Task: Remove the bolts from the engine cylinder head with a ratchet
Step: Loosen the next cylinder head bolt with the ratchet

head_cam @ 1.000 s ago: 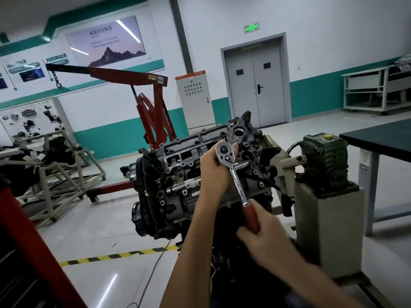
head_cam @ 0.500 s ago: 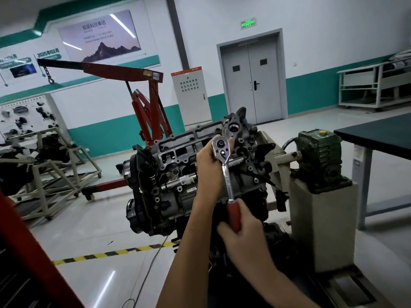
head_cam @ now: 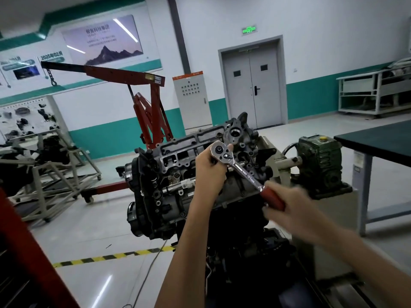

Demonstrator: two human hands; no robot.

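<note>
The engine with its grey cylinder head (head_cam: 184, 152) sits tilted on a stand in the middle of the view. A chrome ratchet (head_cam: 241, 171) with a red handle lies against the head, its round drive end at the top left. My left hand (head_cam: 210, 172) grips the ratchet's drive end and hides the socket and the bolt beneath it. My right hand (head_cam: 289, 210), blurred with motion, grips the red handle at the lower right.
A green gearbox (head_cam: 320, 161) on a grey pedestal stands right of the engine, beside a dark-topped table (head_cam: 378, 141). A red engine crane (head_cam: 146, 101) is behind. Another engine stand (head_cam: 51, 172) is at the left. A yellow-black floor stripe (head_cam: 111, 256) runs below.
The ratchet handle has swung back to the right, from nearly straight down to pointing lower right, with my right hand on it. My left hand has stayed on the drive end.
</note>
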